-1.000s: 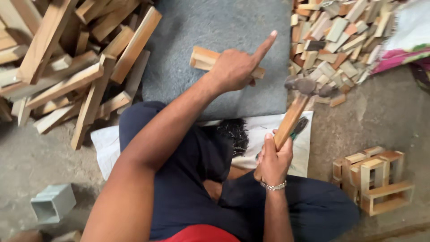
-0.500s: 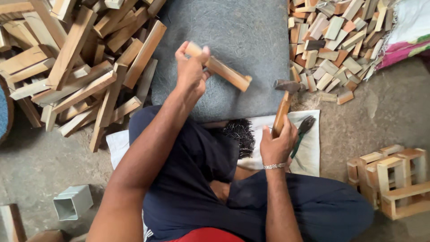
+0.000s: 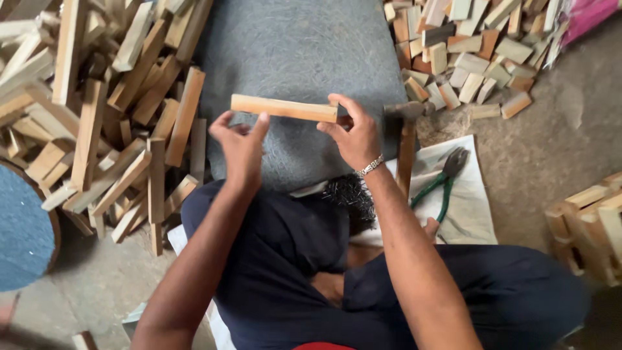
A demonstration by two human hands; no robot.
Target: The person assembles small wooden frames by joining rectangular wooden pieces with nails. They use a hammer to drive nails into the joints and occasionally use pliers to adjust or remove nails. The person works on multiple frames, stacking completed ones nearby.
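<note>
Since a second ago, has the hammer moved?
Yes. The right hand let go of the hammer, which now lies at the grey mat's right edge, beside the green pliers.

Single head-worn view, steeply downward, close over lap and floor.

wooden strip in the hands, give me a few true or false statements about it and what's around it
1. Both hands hold the wooden strip by its ends. True: left hand, right hand.
2. The right hand grips the hammer. False: the hammer lies on the floor beside it.
3. The strip is level over the grey mat. True.
4. The green-handled pliers lie on the mat. False: they lie on a white sheet.
</note>
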